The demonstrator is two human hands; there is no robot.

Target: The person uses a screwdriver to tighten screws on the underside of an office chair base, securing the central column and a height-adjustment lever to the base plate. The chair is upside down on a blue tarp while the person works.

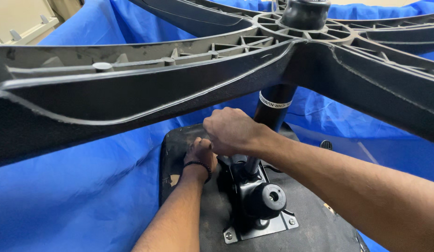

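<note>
An office chair lies upside down. Its dark star base spreads across the top of the view, and the black gas cylinder runs down to a metal mechanism plate on the seat underside. My right hand is a closed fist just left of the cylinder, above the mechanism. My left hand, with a black wrist band, is also curled shut lower down, against the seat underside beside the mechanism. Whatever either fist encloses is hidden. A round black knob sticks out of the mechanism toward me.
A blue sheet lies under and around the chair. One wide leg of the base crosses the left half of the view close to the camera. A pale piece of furniture stands at the top left.
</note>
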